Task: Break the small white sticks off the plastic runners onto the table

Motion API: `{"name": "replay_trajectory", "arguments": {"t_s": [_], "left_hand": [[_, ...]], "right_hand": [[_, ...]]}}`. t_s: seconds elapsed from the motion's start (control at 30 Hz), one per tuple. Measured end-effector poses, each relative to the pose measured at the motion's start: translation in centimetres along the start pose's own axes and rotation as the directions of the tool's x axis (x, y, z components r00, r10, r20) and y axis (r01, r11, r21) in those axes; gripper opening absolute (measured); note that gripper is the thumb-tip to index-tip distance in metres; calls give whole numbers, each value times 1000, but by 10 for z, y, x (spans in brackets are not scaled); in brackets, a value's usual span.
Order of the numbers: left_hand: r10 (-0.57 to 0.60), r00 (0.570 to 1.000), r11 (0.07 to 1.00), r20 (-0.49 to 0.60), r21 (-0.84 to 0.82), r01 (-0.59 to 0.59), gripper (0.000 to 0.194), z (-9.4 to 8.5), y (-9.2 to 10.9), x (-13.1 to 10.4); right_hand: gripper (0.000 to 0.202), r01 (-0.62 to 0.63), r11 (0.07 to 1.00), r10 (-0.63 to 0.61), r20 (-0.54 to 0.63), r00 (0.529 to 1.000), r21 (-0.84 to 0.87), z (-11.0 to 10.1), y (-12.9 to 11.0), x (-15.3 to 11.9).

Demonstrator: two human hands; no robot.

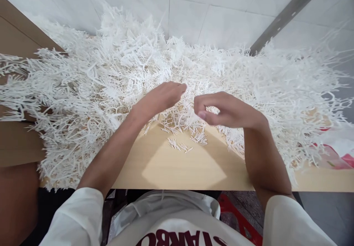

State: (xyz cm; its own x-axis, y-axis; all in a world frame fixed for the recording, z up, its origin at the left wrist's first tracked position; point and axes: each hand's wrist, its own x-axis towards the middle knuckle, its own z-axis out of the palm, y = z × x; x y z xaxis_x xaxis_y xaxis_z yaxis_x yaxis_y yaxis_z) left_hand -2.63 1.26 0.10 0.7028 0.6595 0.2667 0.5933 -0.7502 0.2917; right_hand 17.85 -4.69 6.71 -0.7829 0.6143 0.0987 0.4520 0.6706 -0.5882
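A big heap of thin white branching plastic-looking pieces (116, 65) spreads across the wooden table (182, 168). Over its front middle, my left hand (168, 93) is closed, its fingers curled down and partly hidden from view. Just to its right, my right hand (225, 109) is closed in a pinch, thumb against the bent fingers. A gap shows between thumb and palm. Whatever either hand may hold is too small or hidden to make out. Below them, several short loose white sticks (179, 144) lie on the bare wood near me.
Cardboard (16, 143) stands at the left beside the heap. A tiled wall (188, 14) and a metal post (287, 16) rise behind it. On the right lies a red and clear plastic bag (332, 155). Under the table edge shows a red stool (238, 216).
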Motion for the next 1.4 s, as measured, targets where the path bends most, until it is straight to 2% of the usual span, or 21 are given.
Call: {"name": "replay_trajectory", "arguments": {"t_s": [0.03, 0.1, 0.17, 0.23, 0.3, 0.37, 0.43, 0.53, 0.67, 0.77, 0.83, 0.93, 1.17, 1.4], "left_hand": [[-26, 1000, 999, 8, -46, 27, 14, 2, -6, 0], [-77, 997, 971, -24, -227, 69, 7, 4, -12, 1], [-106, 992, 913, -70, -402, 69, 20, 3, -10, 3], [-106, 990, 858, -90, -512, 45, 24, 1, -3, 5], [-95, 991, 825, -99, -565, 23, 21, -2, 4, 6], [-92, 989, 805, -113, -593, 7, 20, -5, 7, 6], [-93, 987, 792, -128, -610, -5, 23, -7, 8, 6], [-80, 989, 804, -126, -594, -11, 25, -10, 7, 4], [-56, 989, 891, -135, -454, -11, 21, -8, 11, 4], [-37, 989, 961, -144, -276, -4, 20, -1, 16, 6], [-18, 989, 981, -147, -193, -11, 16, 4, 19, 8], [21, 986, 987, -164, -152, -46, 13, 9, 19, 9], [48, 981, 975, -188, -205, -87, 15, 6, 17, 8], [41, 984, 965, -174, -247, -84, 13, 13, 16, 10]], "right_hand": [[18, 70, 995, -70, -7, 998, 76, -3, -4, -2], [15, 114, 979, -87, -162, 983, 167, -7, -6, -4], [13, 46, 969, 47, -365, 930, 241, -8, 4, -2], [20, -65, 945, 215, -458, 863, 321, -5, 21, 1], [27, -160, 925, 307, -432, 848, 344, 1, 37, 6], [32, -246, 923, 346, -361, 866, 297, 7, 47, 10], [34, -294, 934, 346, -306, 887, 204, 12, 49, 13], [33, -295, 955, 292, -304, 907, 38, 16, 45, 16], [31, -312, 920, 242, -284, 928, -237, 19, 37, 18], [25, -337, 809, 252, -234, 939, -482, 22, 30, 18], [23, -334, 752, 247, -227, 942, -568, 23, 26, 17], [22, -329, 753, 248, -217, 944, -570, 21, 21, 14], [22, -315, 786, 255, -184, 949, -532, 15, 19, 11], [22, -321, 714, 299, -143, 943, -622, 15, 5, 11]]}}
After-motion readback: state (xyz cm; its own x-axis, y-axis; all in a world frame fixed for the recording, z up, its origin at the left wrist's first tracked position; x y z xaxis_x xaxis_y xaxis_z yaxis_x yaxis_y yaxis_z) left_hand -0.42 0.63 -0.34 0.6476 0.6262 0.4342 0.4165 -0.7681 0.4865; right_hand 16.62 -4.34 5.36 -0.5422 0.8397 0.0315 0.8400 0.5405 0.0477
